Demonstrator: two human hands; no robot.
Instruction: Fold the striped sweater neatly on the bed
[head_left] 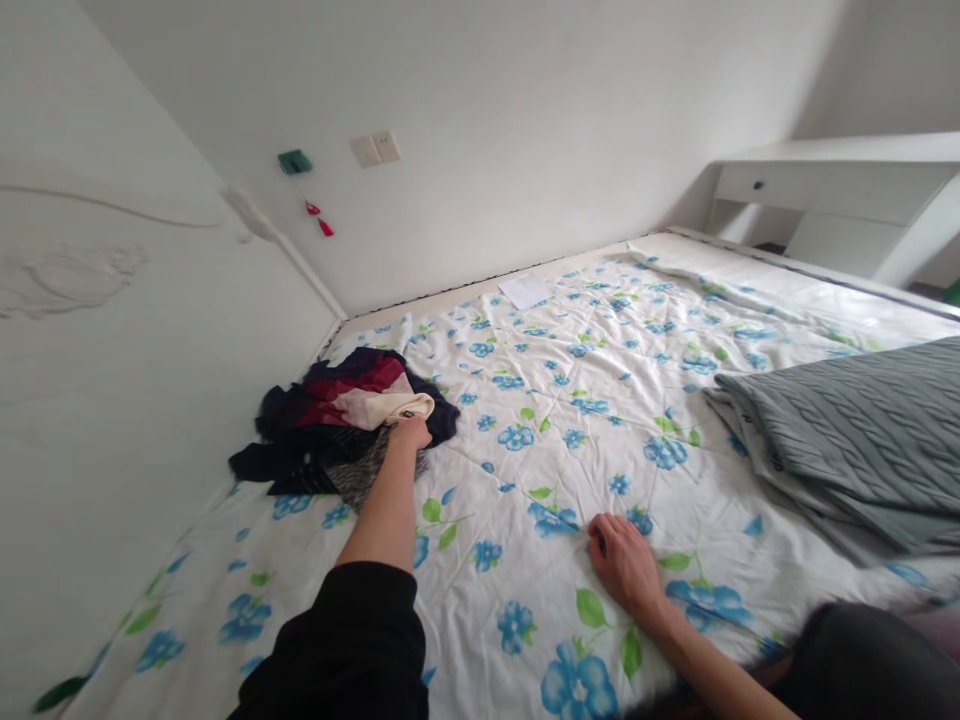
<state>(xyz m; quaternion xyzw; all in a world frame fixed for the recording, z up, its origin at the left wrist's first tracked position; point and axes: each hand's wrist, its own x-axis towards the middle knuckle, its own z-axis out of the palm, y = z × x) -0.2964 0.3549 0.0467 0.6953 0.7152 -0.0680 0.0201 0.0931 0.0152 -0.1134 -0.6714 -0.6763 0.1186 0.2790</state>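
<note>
On the near side of the bed (pixel 457 640), the right hand (pixel 625 568) is rested, half curled — whether anything is held cannot be told. Farther on, beside the left edge, a cream cloth (pixel 386 407) in the clothes pile (pixel 322 400) is gripped by the left hand (pixel 411 432); one layer is probably best pinched — otherwise the whole pile may be dragged.

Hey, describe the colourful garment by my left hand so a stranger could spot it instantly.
Start with the big blue-flowered sheet, then find the rumpled clothes pile on its left side. On top, right by the left hand, lies the red-and-cream garment. Its deep red, paling to cream, sets it apart from the dark clothes around it.
</note>
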